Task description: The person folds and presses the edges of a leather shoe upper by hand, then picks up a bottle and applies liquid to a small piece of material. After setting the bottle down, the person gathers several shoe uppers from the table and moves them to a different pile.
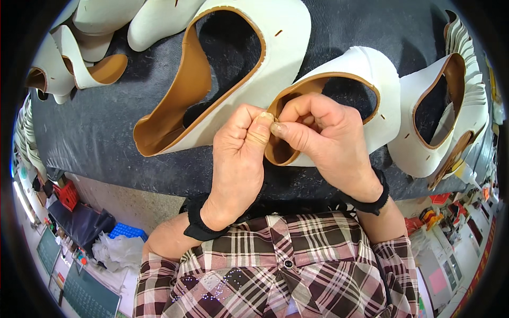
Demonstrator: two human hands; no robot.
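A white shoe upper [386, 87] with tan lining lies on the dark table, its opening turned upward. At its left end, my left hand [237, 159] pinches the rim between thumb and finger. Right beside it, my right hand [335, 146] is closed at the same edge, thumb and forefinger pressed together. Whether a small piece sits between the fingertips is hidden. Just left of my hands rests a second white shoe upper [286, 37], lined in tan too. A third upper [424, 156] stands to the right, apart from my right hand.
The dark, scuffed table [106, 138] spans the view. More white uppers [108, 13] crowd its far left, and a stack of them [469, 58] lines the right edge. Beyond the near edge are a red crate [66, 195], a blue crate [127, 231] and crumpled plastic [117, 250].
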